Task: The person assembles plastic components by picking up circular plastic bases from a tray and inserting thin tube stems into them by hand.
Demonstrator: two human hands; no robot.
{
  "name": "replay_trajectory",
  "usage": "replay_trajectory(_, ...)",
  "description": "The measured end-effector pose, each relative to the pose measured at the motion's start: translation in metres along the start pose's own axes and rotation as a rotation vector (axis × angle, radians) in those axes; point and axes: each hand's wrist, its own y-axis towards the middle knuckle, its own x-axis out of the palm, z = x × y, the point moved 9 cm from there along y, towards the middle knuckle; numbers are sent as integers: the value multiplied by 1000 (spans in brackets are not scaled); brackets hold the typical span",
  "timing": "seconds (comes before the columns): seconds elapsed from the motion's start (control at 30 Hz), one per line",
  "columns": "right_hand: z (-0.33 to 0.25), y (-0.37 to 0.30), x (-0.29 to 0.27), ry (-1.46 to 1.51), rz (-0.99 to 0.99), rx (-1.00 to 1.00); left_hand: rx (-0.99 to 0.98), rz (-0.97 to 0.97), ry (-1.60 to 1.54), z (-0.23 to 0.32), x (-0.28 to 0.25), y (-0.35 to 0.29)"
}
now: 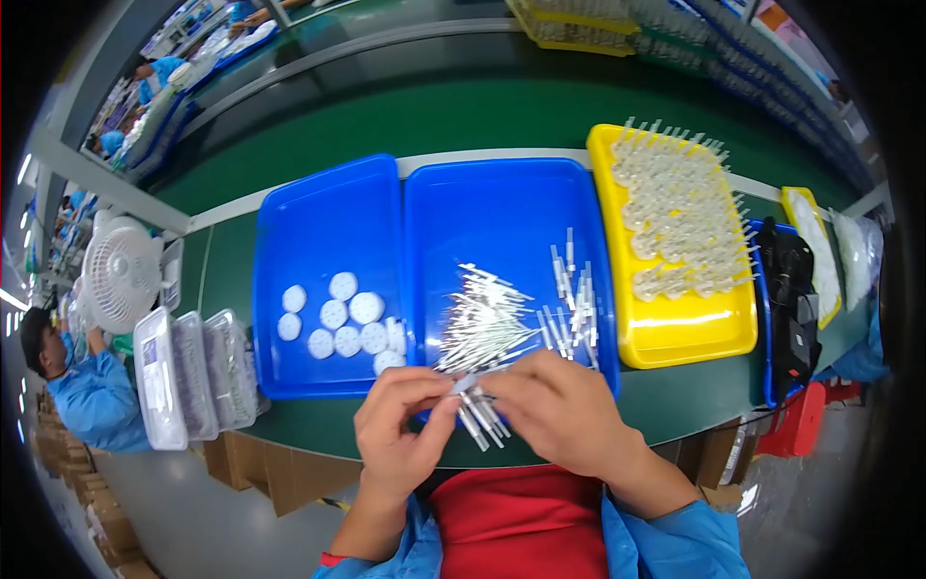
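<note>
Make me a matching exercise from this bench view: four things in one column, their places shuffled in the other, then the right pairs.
Things
1. Round white discs
2. Heap of thin white sticks
3. Rows of clear pieces
4. Small pale piece

Places
A. In the yellow tray
B. At the fingertips of the left hand and right hand
C. In the leftmost blue tray
D. In the blue tray just left of the yellow one

Right pairs
1-C
2-D
3-A
4-B
</note>
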Motion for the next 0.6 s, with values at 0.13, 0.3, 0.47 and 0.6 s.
replay_trajectory(0.13, -12, -7, 3, -84, -45, -166, -207, -60, -182, -1, 19, 0)
replay_trajectory(0.3, 21, -33, -57, -253, 111, 7, 182, -114, 441, 23, -10, 33)
replay_trajectory(0.47, 97, -101, -188, -512, 497, 412, -189, 55, 898, -52, -108, 58)
replay_trajectory(0.6, 142, -134, -231, -793, 443, 557, -292, -85, 915, -79, -108, 64)
